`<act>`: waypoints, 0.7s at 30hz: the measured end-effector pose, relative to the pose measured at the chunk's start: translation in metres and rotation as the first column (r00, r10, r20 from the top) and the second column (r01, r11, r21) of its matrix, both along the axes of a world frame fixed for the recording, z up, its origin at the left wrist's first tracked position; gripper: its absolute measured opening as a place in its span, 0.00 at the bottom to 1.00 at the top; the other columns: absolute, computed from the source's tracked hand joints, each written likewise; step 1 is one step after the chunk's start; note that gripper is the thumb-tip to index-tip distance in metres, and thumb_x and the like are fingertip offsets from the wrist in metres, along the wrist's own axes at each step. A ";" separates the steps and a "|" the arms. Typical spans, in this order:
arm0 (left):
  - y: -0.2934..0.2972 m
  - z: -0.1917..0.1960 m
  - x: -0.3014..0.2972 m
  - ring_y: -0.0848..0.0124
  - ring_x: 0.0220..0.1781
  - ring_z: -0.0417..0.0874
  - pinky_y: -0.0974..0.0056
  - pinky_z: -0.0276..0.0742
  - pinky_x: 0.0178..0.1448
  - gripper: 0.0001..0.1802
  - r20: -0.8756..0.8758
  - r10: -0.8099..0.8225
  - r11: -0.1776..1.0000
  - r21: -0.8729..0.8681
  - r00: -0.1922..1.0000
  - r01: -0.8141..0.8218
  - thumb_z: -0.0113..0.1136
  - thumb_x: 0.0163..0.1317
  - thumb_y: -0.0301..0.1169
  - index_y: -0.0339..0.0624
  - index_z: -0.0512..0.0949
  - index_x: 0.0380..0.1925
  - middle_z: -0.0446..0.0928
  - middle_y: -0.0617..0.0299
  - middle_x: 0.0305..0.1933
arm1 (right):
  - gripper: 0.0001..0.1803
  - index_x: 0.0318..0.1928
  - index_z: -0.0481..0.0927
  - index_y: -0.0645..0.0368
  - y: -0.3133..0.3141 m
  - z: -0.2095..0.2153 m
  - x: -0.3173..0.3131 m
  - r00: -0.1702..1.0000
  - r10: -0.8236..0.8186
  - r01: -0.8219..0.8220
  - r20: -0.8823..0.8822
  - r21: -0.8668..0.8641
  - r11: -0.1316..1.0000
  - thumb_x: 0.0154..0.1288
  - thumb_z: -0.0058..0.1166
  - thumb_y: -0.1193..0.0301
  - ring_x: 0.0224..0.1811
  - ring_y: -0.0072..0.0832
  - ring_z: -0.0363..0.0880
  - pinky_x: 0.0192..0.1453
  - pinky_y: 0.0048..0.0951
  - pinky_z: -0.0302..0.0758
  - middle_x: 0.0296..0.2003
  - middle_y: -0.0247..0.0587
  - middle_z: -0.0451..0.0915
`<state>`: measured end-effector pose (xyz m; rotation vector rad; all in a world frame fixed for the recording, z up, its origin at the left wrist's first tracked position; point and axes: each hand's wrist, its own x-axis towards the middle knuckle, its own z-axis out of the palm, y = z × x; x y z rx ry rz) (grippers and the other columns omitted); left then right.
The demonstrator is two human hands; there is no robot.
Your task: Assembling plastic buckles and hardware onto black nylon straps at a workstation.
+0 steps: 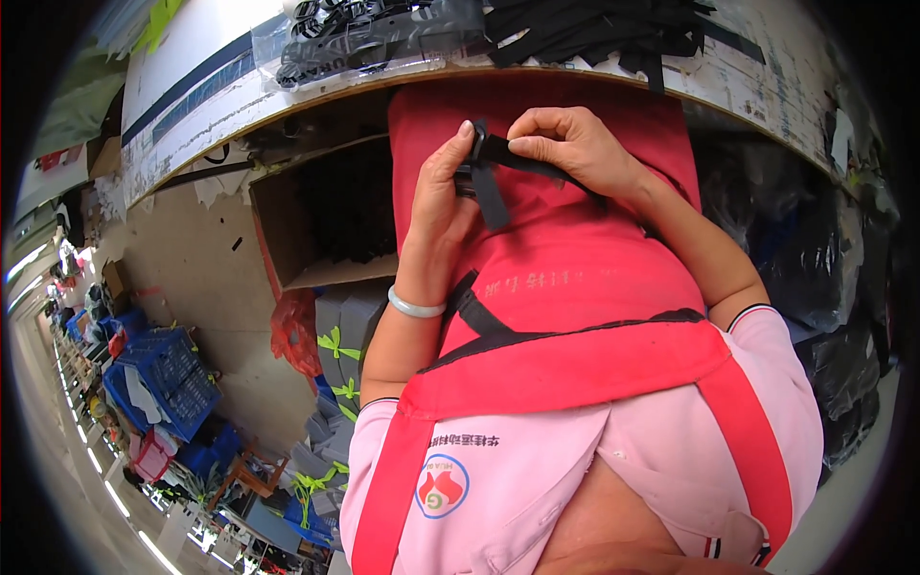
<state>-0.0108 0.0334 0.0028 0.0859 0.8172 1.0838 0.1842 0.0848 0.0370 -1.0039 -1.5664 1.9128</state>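
Observation:
My left hand (445, 182), with a pale bangle on the wrist, is closed around a small black buckle (478, 134), its thumb on top. The fingers partly hide the buckle. A black webbing strap (492, 196) hangs from it with a loose end pointing down. On the other side, my right hand (575, 146) pinches the strap between thumb and forefinger, just right of the buckle. Both hands are over the red apron (594, 264) on my lap, close to the table edge.
On the worn white table (206, 115) lie black straps (594, 34) and a clear bag of black parts (383, 43). Below it an open cardboard box (273, 230) holds dark pieces. Grey bundles with green ties (335, 335) are at left, black plastic bags (815, 259) at right.

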 end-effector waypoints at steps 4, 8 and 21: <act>-0.002 -0.008 0.001 0.72 0.28 0.78 0.70 0.72 0.29 0.14 0.076 -0.102 0.995 0.013 0.992 0.101 0.54 0.70 0.42 0.43 0.78 0.37 0.79 0.63 0.30 | 0.08 0.41 0.80 0.64 0.000 -0.003 -0.004 0.999 0.028 -0.027 -0.020 0.019 0.999 0.69 0.56 0.71 0.36 0.11 0.73 0.42 0.16 0.71 0.33 0.26 0.78; -0.002 -0.003 -0.003 0.69 0.24 0.77 0.69 0.76 0.26 0.16 0.283 -0.076 0.992 -0.072 0.956 0.100 0.52 0.71 0.44 0.43 0.78 0.38 0.79 0.60 0.30 | 0.09 0.40 0.81 0.65 0.000 0.004 -0.007 0.999 -0.018 0.017 -0.035 -0.016 1.000 0.69 0.56 0.70 0.35 0.14 0.77 0.41 0.18 0.74 0.32 0.32 0.82; -0.003 -0.002 0.007 0.74 0.22 0.72 0.73 0.68 0.22 0.16 0.334 -0.025 0.993 -0.104 0.942 0.064 0.50 0.72 0.44 0.45 0.75 0.33 0.75 0.62 0.28 | 0.08 0.39 0.80 0.66 -0.006 0.007 -0.011 0.999 -0.003 0.001 -0.054 -0.035 0.999 0.69 0.55 0.72 0.34 0.15 0.79 0.41 0.18 0.75 0.32 0.33 0.82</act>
